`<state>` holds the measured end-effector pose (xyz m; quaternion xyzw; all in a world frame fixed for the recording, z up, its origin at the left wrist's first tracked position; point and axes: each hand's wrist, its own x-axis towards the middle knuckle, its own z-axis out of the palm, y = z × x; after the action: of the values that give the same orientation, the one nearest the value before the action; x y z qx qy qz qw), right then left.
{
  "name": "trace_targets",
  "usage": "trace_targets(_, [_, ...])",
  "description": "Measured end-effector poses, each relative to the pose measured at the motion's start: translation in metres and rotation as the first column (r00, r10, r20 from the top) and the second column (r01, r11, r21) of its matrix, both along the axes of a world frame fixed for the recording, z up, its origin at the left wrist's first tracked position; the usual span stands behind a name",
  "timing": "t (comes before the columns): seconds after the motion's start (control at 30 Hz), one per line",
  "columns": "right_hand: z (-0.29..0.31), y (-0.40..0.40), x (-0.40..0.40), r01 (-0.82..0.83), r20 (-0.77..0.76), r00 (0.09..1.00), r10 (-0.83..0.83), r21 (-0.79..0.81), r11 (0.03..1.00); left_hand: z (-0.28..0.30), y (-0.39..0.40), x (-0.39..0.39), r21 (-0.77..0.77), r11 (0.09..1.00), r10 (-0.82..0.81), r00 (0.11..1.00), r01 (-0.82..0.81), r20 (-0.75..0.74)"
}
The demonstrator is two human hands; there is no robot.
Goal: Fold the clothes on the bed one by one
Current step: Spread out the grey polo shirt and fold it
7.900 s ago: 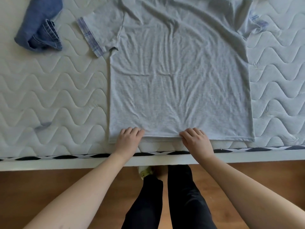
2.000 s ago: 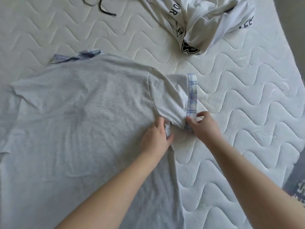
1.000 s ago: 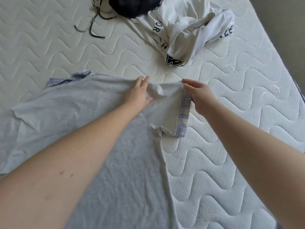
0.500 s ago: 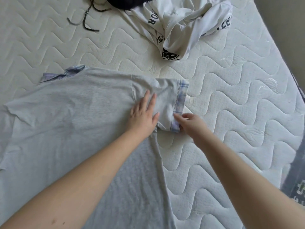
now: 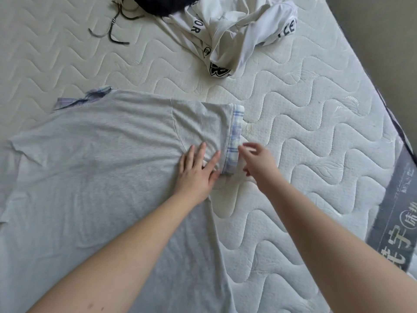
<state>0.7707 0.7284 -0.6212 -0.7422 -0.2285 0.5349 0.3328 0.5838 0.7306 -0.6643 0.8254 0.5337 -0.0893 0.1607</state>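
Grey T-shirt (image 5: 101,177): spread flat across the left and centre of the frame on a white quilted mattress (image 5: 304,132), its sleeve (image 5: 207,129) pointing toward centre right and ending in a blue-and-white plaid cuff (image 5: 234,141); a plaid collar (image 5: 90,98) shows at the shirt's upper left edge. Left hand (image 5: 198,172): flat on the shirt at the foot of the sleeve, fingers straight and spread, pressing the cloth, grasping nothing. Right hand (image 5: 257,161): just right of the cuff's lower end, blurred; fingers loosely bent, and whether they touch or pinch the cuff cannot be told. White garment (image 5: 237,30): crumpled at upper centre, black lettering partly readable as "OR" and "CE", with a black-and-white emblem at its lower fold. Dark garment (image 5: 162,5): at the top edge, touching the white one. Dark cords (image 5: 112,30): loose at upper left. Mattress label (image 5: 397,211): grey band at the right edge, white characters too cropped to read.
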Motion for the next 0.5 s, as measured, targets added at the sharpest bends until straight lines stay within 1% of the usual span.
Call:
trace_targets(0.07, [0.004,0.025,0.004,0.043,-0.135,0.99,-0.03,0.096,0.994,-0.002,0.002,-0.002,-0.003,1.0,0.001,1.0,-0.001,-0.001])
trace_targets(0.13, [0.007,0.053,0.004,0.068,-0.275,0.961,-0.028,0.136,0.988,-0.001,0.003,-0.003,0.021,1.0,0.014,0.999,-0.014,0.034])
trace_targets(0.17, [0.009,0.067,0.003,0.077,-0.313,0.949,-0.028,0.145,0.986,0.002,0.004,-0.003,0.042,0.999,0.027,0.998,-0.03,0.062])
trace_targets(0.27, [0.008,0.101,0.002,0.064,-0.318,0.948,-0.015,0.143,0.988,0.012,0.012,-0.002,0.087,0.993,0.063,0.99,-0.075,0.13])
trace_targets(0.33, [0.005,0.111,0.008,0.084,-0.305,0.951,-0.044,0.119,0.989,0.014,0.02,-0.003,0.103,0.993,0.044,0.99,-0.059,0.137])
trace_targets(0.43, [0.0,0.112,0.022,0.214,-0.327,0.928,-0.181,0.068,0.974,0.012,0.031,-0.008,0.057,0.998,0.017,0.996,-0.022,0.092])
trace_targets(0.5, [-0.005,0.106,0.026,0.26,-0.36,0.904,-0.232,0.031,0.965,0.009,0.036,-0.011,0.009,1.0,-0.003,0.999,0.003,0.052])
